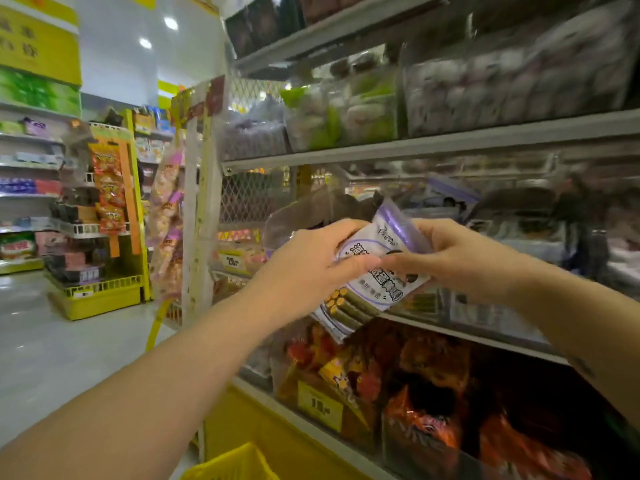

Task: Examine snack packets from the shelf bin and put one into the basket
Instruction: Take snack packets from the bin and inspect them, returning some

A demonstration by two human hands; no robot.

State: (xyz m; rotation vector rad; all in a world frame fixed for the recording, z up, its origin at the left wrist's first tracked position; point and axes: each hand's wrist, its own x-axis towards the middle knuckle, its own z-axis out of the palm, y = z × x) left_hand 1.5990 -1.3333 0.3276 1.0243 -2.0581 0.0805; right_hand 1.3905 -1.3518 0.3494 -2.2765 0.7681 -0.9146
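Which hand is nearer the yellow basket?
Left. The left hand holds the snack packet up and right of the basket; the right hand grips the packet's other side, further right.

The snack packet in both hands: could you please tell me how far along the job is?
Done: the purple-and-white snack packet is off the shelf. In hand: left hand and right hand both grip it for examining. Left: placing it in the yellow basket below.

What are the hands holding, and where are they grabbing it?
A white-and-purple snack packet: the left hand grips its left side, the right hand its right side.
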